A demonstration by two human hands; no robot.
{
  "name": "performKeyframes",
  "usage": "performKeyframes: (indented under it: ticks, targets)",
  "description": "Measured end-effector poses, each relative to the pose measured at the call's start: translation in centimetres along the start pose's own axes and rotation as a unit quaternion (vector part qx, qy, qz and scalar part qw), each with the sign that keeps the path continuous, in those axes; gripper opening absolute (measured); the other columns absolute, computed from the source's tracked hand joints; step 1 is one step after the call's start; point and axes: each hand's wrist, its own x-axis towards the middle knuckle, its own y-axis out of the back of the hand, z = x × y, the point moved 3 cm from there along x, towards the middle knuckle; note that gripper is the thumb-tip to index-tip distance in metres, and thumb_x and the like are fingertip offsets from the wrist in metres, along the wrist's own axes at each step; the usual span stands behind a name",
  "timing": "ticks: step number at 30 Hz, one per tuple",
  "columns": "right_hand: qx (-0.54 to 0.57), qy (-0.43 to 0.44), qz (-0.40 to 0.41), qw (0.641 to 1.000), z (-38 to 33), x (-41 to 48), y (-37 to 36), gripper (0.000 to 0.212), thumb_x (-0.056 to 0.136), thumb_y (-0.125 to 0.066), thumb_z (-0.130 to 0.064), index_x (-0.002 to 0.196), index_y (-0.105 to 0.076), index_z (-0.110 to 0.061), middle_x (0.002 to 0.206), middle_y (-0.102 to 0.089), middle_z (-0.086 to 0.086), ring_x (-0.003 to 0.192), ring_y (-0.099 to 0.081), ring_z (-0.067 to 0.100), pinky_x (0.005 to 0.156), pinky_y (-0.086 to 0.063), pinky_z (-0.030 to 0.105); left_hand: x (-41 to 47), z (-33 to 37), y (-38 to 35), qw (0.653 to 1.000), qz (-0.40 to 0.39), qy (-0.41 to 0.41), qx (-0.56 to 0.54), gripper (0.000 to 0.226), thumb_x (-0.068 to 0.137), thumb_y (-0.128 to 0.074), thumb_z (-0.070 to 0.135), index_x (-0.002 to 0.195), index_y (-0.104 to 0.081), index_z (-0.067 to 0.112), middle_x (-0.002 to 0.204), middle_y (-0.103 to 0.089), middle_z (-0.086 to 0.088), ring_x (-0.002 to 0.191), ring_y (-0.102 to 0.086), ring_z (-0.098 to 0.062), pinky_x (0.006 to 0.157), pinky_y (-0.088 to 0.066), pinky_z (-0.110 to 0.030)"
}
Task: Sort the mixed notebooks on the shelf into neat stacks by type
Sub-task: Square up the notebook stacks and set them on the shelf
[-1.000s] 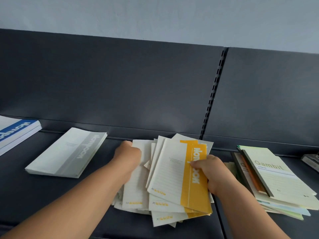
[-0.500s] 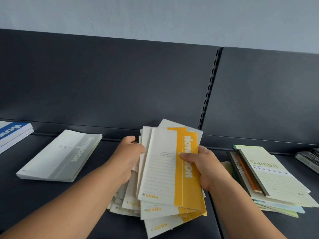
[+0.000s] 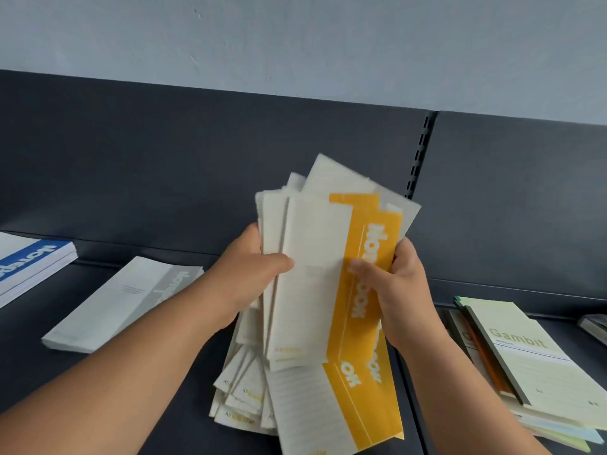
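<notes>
Grip, both hands: clamped on one fanned bundle of yellow-and-white notebooks (image 3: pixel 315 274), held tilted up above the shelf (image 3: pixel 82 372), centre of view. Left hand (image 3: pixel 249 274) curls round the bundle's left edge, thumb across the white cover. Right hand (image 3: pixel 394 290) curls round the right edge, thumb on the yellow band. Further copies (image 3: pixel 243 399) of the same kind splay out below the hands (whether they lie on the shelf or hang from the bundle cannot be told).

Surroundings, left to right:
- blue-banded notebook stack (image 3: pixel 29 267), flat, far left, partly cut off
- grey-banded notebook stack (image 3: pixel 131 300), flat, near it, with the left forearm passing just in front
- slotted upright (image 3: pixel 417 159) in the dark back panel, lower part hidden by the bundle
- mixed pile (image 3: pixel 525 356) topped by a green "Gambit" notebook, near the right forearm
- dark item (image 3: pixel 594 326), far right edge, too cut off to identify
</notes>
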Motion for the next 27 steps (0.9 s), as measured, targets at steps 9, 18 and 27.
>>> performKeyframes:
  ticks: [9,18,27]
  targets:
    - [-0.008,0.052,0.031,0.998,-0.7,-0.3,-0.3,0.035,0.086,-0.072,-0.014,0.109,-0.053,-0.031,0.106,-0.07,-0.004,0.095,-0.071,0.018,0.084,-0.058,0.048,-0.4,1.0,-1.0,0.993,0.069,-0.079,-0.047,0.035,0.086,-0.05,-0.002,0.105,-0.051,0.028,0.106,-0.063,0.004,0.101,-0.061,-0.013,0.087,-0.052,-0.038]
    - [-0.007,0.067,-0.02,0.998,-0.8,-1.1,-1.1,0.06,0.073,-0.068,-0.049,0.123,-0.037,-0.061,0.126,-0.059,-0.005,0.109,-0.064,0.02,0.092,-0.054,0.049,-0.7,1.8,-1.8,0.989,0.016,-0.122,-0.084,0.087,0.067,-0.054,0.014,0.144,-0.024,0.042,0.133,-0.046,0.017,0.115,-0.052,-0.002,0.094,-0.042,-0.024]
    - [0.021,0.05,0.062,0.997,-1.9,-0.9,-1.4,0.02,0.098,-0.044,-0.049,0.104,-0.059,-0.038,0.104,-0.065,-0.001,0.101,-0.065,0.021,0.089,-0.056,0.049,-1.5,2.7,-1.9,0.971,0.058,-0.222,0.058,0.073,0.087,-0.051,-0.001,0.135,-0.035,0.052,0.143,-0.031,0.025,0.129,-0.029,0.015,0.101,-0.033,-0.011]
